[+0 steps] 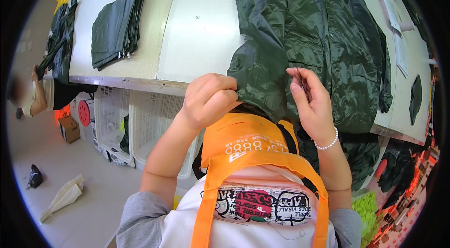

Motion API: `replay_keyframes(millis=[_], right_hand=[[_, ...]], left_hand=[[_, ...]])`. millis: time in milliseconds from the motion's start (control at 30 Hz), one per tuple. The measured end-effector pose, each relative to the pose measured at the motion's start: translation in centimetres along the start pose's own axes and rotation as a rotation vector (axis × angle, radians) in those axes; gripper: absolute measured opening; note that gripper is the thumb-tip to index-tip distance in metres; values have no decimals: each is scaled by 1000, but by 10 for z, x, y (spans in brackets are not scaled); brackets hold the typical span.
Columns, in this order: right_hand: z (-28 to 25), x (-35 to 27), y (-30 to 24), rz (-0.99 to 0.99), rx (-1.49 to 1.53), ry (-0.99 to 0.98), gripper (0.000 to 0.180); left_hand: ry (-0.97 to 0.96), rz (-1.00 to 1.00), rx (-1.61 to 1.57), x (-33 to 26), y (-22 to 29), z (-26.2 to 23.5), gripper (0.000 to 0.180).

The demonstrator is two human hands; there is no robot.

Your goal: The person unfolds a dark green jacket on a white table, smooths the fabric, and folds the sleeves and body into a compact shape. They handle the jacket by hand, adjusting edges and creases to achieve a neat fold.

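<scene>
1. The dark green jacket (314, 32) is spread on the white table (201, 28), at 1 o'clock from the hands; its lower corner hangs over the table's near edge.
2. The left hand (208, 98) is clenched on that hanging corner.
3. The right hand (311, 100) pinches a small thin dark tool; whether it is a snip or a needle cannot be told.
4. Risk: the fabric may be nicked if the tool slips, since the cloth is held taut right beside it.
5. Risk: the jacket may be dragged off the table if the corner is pulled hard.
6. White crates (145, 117) stand under the table at 9 o'clock; one holds dark green cloth. The orange apron pocket's contents cannot be seen.
</scene>
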State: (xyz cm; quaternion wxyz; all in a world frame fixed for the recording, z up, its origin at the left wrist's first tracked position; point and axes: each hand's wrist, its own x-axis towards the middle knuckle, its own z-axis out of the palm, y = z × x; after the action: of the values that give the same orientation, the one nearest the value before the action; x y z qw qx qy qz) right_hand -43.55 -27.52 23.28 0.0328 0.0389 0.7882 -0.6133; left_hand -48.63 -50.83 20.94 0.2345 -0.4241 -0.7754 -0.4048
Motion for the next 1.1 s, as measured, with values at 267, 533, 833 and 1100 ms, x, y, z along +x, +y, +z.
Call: replay_keyframes(millis=[267, 533, 833, 1100], right_hand=[[23, 9, 18, 25, -197, 30, 26], [32, -3, 33, 149, 80, 52, 40], [55, -8, 10, -364, -265, -164, 34], [22, -14, 7, -193, -78, -345, 28]], left_hand=[[13, -95, 81, -53, -13, -11, 29], [121, -269, 22, -58, -10, 6, 33], [223, -481, 192, -35, 14, 47, 26], [248, -378, 219, -22, 22, 66, 23]])
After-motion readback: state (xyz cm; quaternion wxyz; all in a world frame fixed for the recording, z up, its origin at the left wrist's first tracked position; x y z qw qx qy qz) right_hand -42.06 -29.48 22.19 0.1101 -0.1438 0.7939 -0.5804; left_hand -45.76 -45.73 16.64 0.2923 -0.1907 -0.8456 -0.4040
